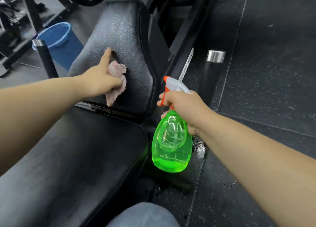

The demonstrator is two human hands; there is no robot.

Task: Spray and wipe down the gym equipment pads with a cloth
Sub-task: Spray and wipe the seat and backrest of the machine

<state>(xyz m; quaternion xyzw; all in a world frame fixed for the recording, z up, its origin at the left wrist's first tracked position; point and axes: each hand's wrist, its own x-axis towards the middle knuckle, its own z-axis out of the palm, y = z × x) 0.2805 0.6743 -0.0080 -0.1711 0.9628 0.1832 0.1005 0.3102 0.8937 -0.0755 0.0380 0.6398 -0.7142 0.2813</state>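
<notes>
Floor [266,69]: dark speckled rubber tiles, with a wet patch [199,148] beside the machine frame.

Near pad [77,151]: black upholstery, dull sheen, nothing resting on it.

Far pad [124,35]: black, angled away, its surface glistening with fine droplets.

Bucket [59,38]: blue, standing on the floor left of the far pad.

Spray bottle [171,141]: translucent green, a little liquid at its base, white head and orange trigger. It is held in the air off the right edge of the pads, nozzle facing the far pad.

Right hand [184,107]: wrapped round the bottle neck, fingers on the trigger.

Left hand [100,81]: well apart from the right, bunching the cloth [117,83] against the lower part of the far pad, index finger extended onto the upholstery.

Cloth: pink terry, crumpled, touching the pad.
</notes>
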